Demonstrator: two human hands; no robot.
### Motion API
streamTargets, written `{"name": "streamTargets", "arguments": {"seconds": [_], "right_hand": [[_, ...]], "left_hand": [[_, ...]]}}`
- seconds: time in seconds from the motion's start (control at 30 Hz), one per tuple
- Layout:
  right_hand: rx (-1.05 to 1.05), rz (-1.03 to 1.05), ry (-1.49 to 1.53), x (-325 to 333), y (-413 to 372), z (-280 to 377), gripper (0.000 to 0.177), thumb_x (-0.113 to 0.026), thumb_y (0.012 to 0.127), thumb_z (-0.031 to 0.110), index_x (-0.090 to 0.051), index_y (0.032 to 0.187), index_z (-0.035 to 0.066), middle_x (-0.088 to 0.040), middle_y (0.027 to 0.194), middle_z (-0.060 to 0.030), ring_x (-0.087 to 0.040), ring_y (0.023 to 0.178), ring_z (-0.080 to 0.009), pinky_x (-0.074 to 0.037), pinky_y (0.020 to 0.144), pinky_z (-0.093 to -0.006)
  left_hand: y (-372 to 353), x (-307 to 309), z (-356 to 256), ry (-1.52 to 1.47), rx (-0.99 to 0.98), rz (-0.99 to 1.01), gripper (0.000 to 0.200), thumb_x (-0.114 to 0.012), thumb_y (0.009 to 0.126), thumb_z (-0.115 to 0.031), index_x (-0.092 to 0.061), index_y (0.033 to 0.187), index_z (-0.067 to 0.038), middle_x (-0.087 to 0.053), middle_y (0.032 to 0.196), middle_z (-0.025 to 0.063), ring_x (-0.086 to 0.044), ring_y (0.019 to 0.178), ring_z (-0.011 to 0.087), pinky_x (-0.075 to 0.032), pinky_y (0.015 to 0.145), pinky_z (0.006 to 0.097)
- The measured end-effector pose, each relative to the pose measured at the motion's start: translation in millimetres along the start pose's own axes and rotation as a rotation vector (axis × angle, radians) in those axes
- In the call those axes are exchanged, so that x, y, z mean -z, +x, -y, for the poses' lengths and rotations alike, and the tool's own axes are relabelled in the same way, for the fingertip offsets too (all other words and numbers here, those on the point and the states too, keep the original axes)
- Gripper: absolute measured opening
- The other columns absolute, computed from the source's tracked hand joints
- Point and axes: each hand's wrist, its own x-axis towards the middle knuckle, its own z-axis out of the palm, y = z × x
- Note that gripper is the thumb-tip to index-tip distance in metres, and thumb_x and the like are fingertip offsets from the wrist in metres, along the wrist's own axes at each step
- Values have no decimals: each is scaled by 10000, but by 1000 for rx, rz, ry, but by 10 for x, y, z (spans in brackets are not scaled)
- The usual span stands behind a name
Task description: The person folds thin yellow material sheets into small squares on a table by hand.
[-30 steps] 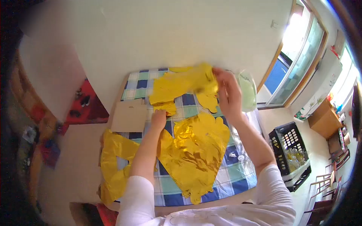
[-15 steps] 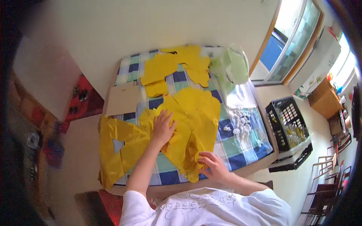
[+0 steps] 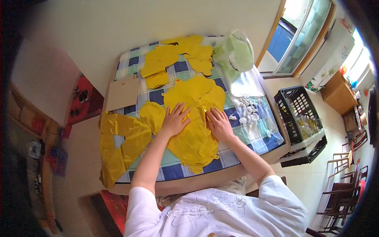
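A large yellow plastic sheet (image 3: 193, 146), shaped with rounded lobes, lies across the near middle of the checked tablecloth (image 3: 173, 173). My left hand (image 3: 175, 119) rests flat on it with the fingers spread. To the right, my right hand (image 3: 219, 124) presses on the same sheet near its right side, fingers stretched out. Left of the hands, a glossy yellow film piece (image 3: 132, 146) with an opening in it hangs over the table's left corner. More yellow sheet pieces (image 3: 162, 59) lie at the far side.
A beige cardboard sheet (image 3: 123, 93) lies at the left edge. At the right are a pale green plastic bag (image 3: 239, 51) and small white bundles (image 3: 248, 110) on clear plastic. Beside the table stands a black crate (image 3: 292, 114) holding clear bags.
My right hand has moved up from the sheet's lower edge onto its right side. The sheet's folded near part now lies flatter. My left hand stays on the sheet.
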Motion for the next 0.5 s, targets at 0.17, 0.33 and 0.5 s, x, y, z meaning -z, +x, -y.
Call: {"name": "streamTargets", "arguments": {"seconds": [0.17, 0.33, 0.5], "right_hand": [[119, -143, -30, 121, 5, 42, 448, -558, 877, 213, -502, 1308, 102, -459, 1369, -149, -374, 1325, -300, -259, 1103, -501], [123, -78, -21, 113, -1, 100, 422, -564, 881, 209, -524, 1284, 93, -479, 1349, -150, -399, 1306, -305, -264, 1095, -515], [96, -53, -1, 95, -7, 95, 368, -553, 892, 212, -551, 1238, 86, -510, 1314, -147, -441, 1265, -308, -288, 1078, -519]], "left_hand": [[-41, 52, -18, -15, 26, -126, 559, -451, 941, -472, -378, 1430, -214, -278, 1519, 115, -217, 1420, 270, -149, 1130, 555], [-463, 114, -461, -12, 5, -148, 554, -489, 925, -448, -419, 1405, -181, -325, 1489, 139, -246, 1406, 297, -156, 1122, 557], [-598, -45, -643, -49, -118, -119, 539, -530, 903, -458, -457, 1375, -208, -349, 1477, 117, -282, 1388, 294, -179, 1113, 570]]}}
